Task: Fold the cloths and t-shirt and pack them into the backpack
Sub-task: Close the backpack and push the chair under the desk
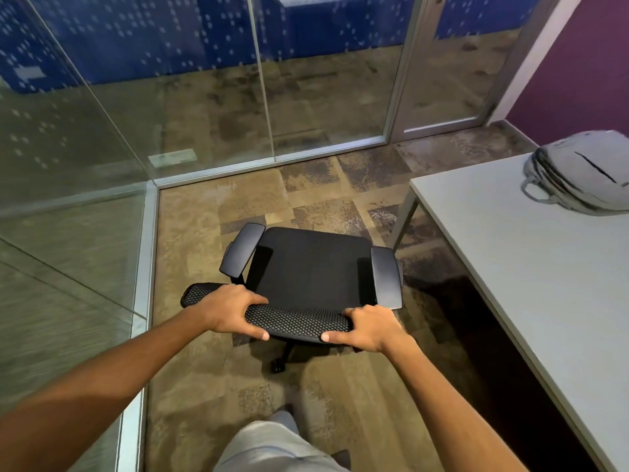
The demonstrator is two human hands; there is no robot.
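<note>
A grey backpack point(578, 172) lies on its side at the far right of a white table point(531, 267), partly cut off by the frame edge. No cloths or t-shirt are in view. A black office chair point(313, 267) stands on the carpet in front of me, seen from above and behind. My left hand point(231, 311) grips the left part of the chair's mesh backrest top. My right hand point(371, 327) grips the right part of the same backrest.
Glass partition walls point(170, 114) with metal frames run along the left and the back. A purple wall point(578, 63) rises behind the table. Patterned carpet point(218, 386) covers the floor. My grey-trousered leg point(269, 444) shows at the bottom.
</note>
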